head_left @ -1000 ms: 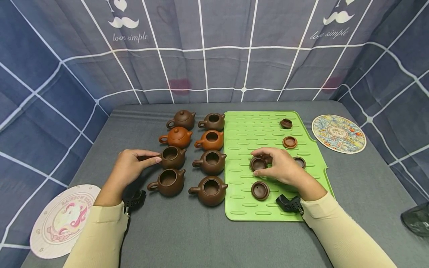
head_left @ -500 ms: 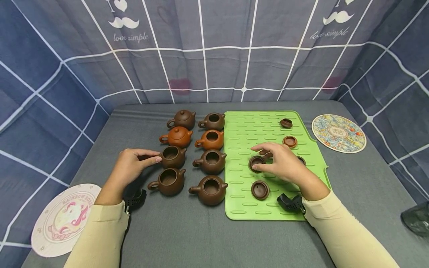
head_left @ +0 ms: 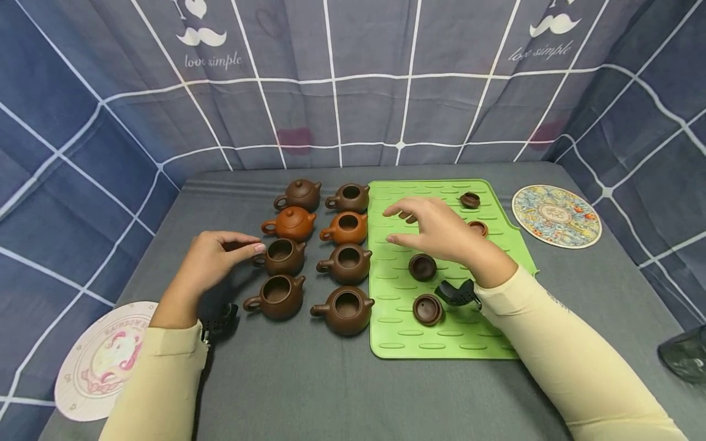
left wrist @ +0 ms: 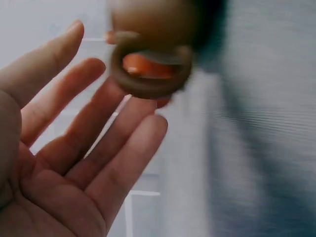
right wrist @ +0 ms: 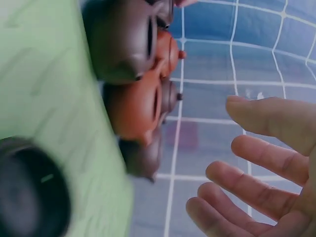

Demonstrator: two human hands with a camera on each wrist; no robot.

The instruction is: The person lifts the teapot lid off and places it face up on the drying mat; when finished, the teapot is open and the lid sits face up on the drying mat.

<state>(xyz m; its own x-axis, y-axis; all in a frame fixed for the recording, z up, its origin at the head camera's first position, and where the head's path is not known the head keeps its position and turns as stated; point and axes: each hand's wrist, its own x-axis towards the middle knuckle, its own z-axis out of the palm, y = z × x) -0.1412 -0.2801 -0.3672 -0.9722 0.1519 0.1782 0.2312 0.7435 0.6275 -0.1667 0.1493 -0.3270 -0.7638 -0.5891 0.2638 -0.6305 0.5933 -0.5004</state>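
My left hand [head_left: 212,260] is beside the handle of a dark brown lidless teapot [head_left: 284,257]. In the left wrist view its fingers are spread and its thumb stands apart from the handle [left wrist: 148,89]. Over the green mat [head_left: 397,343] hovers my right hand [head_left: 441,229], fingers apart and holding nothing. Below it, a dark brown teapot lid [head_left: 422,267] lies upside down, with another brown lid [head_left: 428,309] nearer me. An orange lid [head_left: 478,229] is partly covered by the right hand, and a small dark lid [head_left: 470,199] lies farther back.
Lidded brown [head_left: 300,195] and orange [head_left: 291,223] teapots stand at the back left. Right of them runs a column of lidless teapots [head_left: 344,311] beside the mat. Round mats lie at left [head_left: 102,367] and right [head_left: 557,217]; a dark glass [head_left: 684,355] is far right.
My right hand has let go of the brown lid, then risen and moved left and away from me. My left hand has drawn slightly back from the brown teapot's handle.
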